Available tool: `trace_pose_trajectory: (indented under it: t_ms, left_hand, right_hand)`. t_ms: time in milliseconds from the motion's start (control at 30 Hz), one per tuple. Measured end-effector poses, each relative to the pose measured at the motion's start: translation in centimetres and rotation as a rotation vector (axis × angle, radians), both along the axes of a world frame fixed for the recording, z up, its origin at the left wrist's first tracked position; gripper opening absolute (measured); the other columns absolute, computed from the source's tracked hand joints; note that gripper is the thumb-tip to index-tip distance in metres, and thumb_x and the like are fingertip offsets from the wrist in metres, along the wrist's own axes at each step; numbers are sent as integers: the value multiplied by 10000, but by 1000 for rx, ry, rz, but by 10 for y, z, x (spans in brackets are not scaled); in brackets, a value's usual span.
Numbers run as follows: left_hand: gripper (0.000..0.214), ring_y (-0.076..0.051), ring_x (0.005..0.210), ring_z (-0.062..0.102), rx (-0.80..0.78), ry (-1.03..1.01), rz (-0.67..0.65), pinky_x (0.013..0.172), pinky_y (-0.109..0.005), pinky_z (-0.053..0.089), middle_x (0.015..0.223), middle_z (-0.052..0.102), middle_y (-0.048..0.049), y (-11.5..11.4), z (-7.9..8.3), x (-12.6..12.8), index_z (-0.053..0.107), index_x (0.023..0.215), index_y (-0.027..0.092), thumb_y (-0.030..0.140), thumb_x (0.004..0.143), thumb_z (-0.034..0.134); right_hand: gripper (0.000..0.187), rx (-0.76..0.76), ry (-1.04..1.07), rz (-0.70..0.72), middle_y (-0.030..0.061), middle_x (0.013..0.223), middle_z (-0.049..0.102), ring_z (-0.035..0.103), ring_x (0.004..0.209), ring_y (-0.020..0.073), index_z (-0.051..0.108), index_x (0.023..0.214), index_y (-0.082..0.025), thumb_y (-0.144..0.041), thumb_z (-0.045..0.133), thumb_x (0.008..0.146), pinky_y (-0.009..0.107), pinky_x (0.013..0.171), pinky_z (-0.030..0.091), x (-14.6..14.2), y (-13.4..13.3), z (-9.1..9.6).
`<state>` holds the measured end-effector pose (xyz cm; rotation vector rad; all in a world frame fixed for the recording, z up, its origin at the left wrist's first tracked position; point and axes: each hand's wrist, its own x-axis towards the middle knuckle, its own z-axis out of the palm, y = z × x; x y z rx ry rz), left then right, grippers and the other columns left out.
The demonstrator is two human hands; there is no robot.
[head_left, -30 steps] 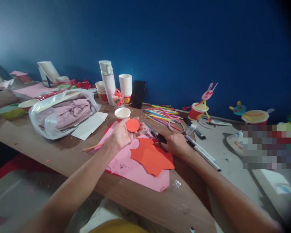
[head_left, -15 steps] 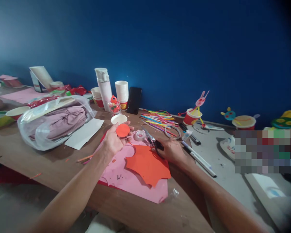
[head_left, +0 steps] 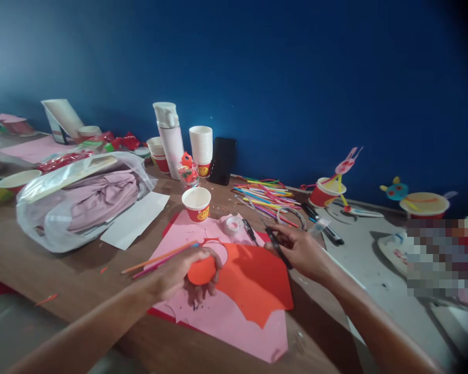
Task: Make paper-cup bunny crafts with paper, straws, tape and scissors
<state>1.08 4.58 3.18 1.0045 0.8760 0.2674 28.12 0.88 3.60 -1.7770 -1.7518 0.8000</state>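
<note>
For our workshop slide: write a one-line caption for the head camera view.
Left hand holds an orange-red paper circle above pink paper while right hand holds scissors.

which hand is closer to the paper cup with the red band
Left. The left hand, holding an orange paper circle, is just below the paper cup, not touching it; the right hand, holding scissors, is farther off to the right.
</note>
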Motion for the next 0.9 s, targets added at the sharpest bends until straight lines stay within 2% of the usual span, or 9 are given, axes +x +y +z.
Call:
trace_pose_trajectory:
  t_ms: [67,133,233,267,333,500,633,800,900]
  left_hand:
    - [355,-155,414,513,109,102,-18,387,-244,344,600,610,-72,5,0,1,518,757,164,467,834,349]
    - [335,-131,416,474,369,230,54,419,-238,333,573,579,-31,15,3,0,504,705,179,491,803,429]
    - [239,-144,545,489,883,399,155,527,-246,342,644,578,-19,29,4,2,565,692,192,425,745,560]
    - [198,-161,607,503,1005,420,159,569,-251,344,699,591,-28,32,1,5,594,710,201,397,731,582]
    - [140,-191,684,518,1123,448,141,618,-261,339,760,593,-43,35,-7,11,622,729,215,353,707,606]
    - [193,-186,631,503,1240,658,-2,604,-273,298,674,520,-49,33,-24,24,540,579,188,246,758,497]
    - [181,-168,624,479,1292,740,-39,584,-271,268,706,527,-37,32,-18,17,520,617,188,234,775,444]
    - [182,-129,541,409,1084,537,85,525,-248,256,558,456,19,33,-8,6,452,555,183,242,723,486]
    - [191,-107,493,379,931,429,152,477,-230,255,501,415,39,34,-5,4,441,526,176,235,694,509]
  right_hand:
    - [421,-138,341,76,1,655,579,530,536,122,538,1062,-167,-487,523,788,226,490,383,-4,-4,4]
    - [424,-227,564,165,-15,616,534,480,475,96,514,1014,-148,-519,493,809,215,451,343,-9,-8,8]
    - [407,-274,690,284,-19,588,518,462,460,84,496,901,-143,-542,438,840,213,451,316,-17,-13,13]
    - [409,-288,702,311,-16,585,521,462,463,83,488,872,-144,-546,417,849,215,458,318,-21,-15,15]
    - [417,-314,715,352,-14,580,526,462,463,82,474,844,-147,-555,388,859,213,459,318,-27,-18,15]
    - [406,-430,727,371,-15,563,543,472,447,81,461,859,-151,-552,396,859,197,434,302,-36,-25,11]
    - [402,-541,758,371,9,593,584,508,452,83,452,829,-154,-550,392,861,186,437,318,-40,-29,6]
    - [425,-599,789,395,44,671,638,531,447,90,427,858,-168,-591,439,817,188,439,348,-49,-37,4]
    - [492,-564,766,402,92,747,654,586,560,121,488,862,-139,-616,371,832,216,518,407,-53,-43,6]
